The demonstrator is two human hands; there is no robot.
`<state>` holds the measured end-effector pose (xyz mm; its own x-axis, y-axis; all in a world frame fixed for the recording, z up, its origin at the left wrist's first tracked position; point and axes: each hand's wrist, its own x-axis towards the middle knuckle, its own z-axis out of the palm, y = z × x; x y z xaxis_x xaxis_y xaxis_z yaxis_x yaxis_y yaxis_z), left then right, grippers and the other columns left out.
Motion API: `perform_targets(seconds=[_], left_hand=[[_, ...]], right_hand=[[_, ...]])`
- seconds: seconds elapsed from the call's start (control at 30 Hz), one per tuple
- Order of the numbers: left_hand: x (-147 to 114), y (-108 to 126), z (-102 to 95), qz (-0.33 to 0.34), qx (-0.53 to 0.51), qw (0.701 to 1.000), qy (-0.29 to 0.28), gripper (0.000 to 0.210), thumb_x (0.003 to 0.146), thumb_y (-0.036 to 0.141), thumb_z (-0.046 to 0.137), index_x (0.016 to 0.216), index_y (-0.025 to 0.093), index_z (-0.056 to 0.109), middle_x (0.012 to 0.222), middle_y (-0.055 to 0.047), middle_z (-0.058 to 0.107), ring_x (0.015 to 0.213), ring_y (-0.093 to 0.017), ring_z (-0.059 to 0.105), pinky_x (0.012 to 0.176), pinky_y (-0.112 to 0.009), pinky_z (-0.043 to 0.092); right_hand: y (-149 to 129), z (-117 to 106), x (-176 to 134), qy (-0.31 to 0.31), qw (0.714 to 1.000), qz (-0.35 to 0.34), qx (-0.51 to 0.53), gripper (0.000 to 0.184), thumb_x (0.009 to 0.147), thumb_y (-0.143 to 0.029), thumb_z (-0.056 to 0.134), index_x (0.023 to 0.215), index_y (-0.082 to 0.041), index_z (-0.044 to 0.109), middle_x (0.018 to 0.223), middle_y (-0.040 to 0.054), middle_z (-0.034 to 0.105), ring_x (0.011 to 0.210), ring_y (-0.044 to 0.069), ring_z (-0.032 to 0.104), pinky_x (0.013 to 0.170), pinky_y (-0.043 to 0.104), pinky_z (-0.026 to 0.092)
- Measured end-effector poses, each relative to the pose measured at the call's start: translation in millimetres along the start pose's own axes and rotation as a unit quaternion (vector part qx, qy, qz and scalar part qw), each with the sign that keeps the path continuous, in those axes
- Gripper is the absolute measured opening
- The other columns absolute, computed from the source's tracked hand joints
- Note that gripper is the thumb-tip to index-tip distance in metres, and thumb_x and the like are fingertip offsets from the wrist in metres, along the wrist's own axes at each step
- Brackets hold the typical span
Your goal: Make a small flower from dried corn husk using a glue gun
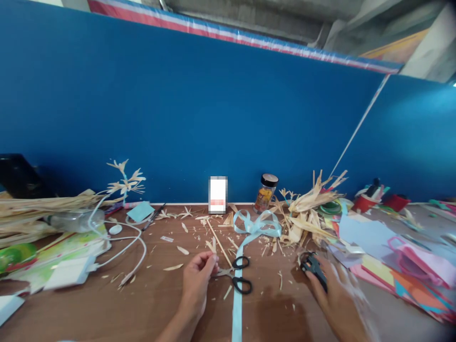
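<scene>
Left hand (199, 278) pinches husk piece (213, 245).
Juts out far side of pinch; right hand (337, 289) on black tool (315, 270), can't tell if clenched.

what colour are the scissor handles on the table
The scissor handles are black, showing best in the head view.

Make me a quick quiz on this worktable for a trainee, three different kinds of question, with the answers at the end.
1. True or false: the jar standing near the blue partition has its lid off.
2. Fill in: the black tool is at the person's ____.
3. What is the left hand pinching?

Key: 1. False, the black lid is on. 2. Right hand. 3. Pale dried strips.
</scene>
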<state>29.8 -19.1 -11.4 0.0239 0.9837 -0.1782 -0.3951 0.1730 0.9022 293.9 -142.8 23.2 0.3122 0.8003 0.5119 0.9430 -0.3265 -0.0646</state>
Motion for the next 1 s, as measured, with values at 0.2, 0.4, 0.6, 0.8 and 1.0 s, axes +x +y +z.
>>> perform_targets(seconds=[0.2, 0.4, 0.6, 0.8, 1.0], left_hand=[[-2, 0, -0.4, 0.0, 0.014, 1.0, -0.006, 0.022, 0.061, 0.032, 0.069, 0.072, 0.014, 0.062, 0.06, 0.003, 0.061, 0.051, -0.009, 0.052, 0.053, -0.019, 0.042], [2, -6, -2.5, 0.005, 0.013, 1.0, -0.008, 0.022, 0.061, 0.032, 0.069, 0.071, 0.014, 0.062, 0.059, 0.003, 0.06, 0.05, -0.008, 0.052, 0.053, -0.019, 0.043], [4, -8, -2.6, 0.009, 0.014, 1.0, -0.019, 0.019, 0.065, 0.029, 0.066, 0.073, 0.013, 0.061, 0.061, 0.002, 0.059, 0.052, -0.008, 0.052, 0.053, -0.018, 0.044], [4, -8, -1.7, 0.006, 0.013, 1.0, -0.017, 0.02, 0.064, 0.029, 0.067, 0.074, 0.013, 0.061, 0.063, 0.002, 0.059, 0.054, -0.007, 0.052, 0.053, -0.018, 0.044], [0, -6, -1.8, 0.008, 0.008, 1.0, -0.02, 0.02, 0.063, 0.03, 0.068, 0.072, 0.013, 0.062, 0.058, 0.003, 0.058, 0.052, -0.007, 0.051, 0.052, -0.017, 0.043]], right_hand=[[-120, 5, 46, -0.177, 0.951, -0.185, 0.176, 0.02, 0.084, -0.014, 0.038, 0.083, -0.02, 0.057, 0.082, 0.0049, 0.061, 0.08, 0.017, 0.056, 0.07, 0.026, 0.039], [-168, 45, 73, -0.23, 0.947, -0.168, 0.146, 0.018, 0.077, -0.009, 0.045, 0.072, -0.016, 0.06, 0.071, 0.0084, 0.063, 0.069, 0.021, 0.059, 0.06, 0.027, 0.037], [-159, 53, 74, -0.205, 0.937, -0.167, 0.227, 0.024, 0.076, -0.008, 0.043, 0.088, -0.02, 0.059, 0.084, 0.0048, 0.062, 0.081, 0.017, 0.056, 0.07, 0.023, 0.037], [-149, 50, 68, -0.194, 0.915, -0.156, 0.317, 0.015, 0.075, -0.014, 0.046, 0.081, -0.02, 0.058, 0.079, 0.0013, 0.062, 0.072, 0.015, 0.056, 0.066, 0.023, 0.039], [-150, 49, 60, -0.22, 0.844, -0.083, 0.482, 0.013, 0.074, -0.016, 0.048, 0.083, -0.018, 0.057, 0.066, -0.0017, 0.058, 0.059, 0.012, 0.051, 0.054, 0.02, 0.038]])
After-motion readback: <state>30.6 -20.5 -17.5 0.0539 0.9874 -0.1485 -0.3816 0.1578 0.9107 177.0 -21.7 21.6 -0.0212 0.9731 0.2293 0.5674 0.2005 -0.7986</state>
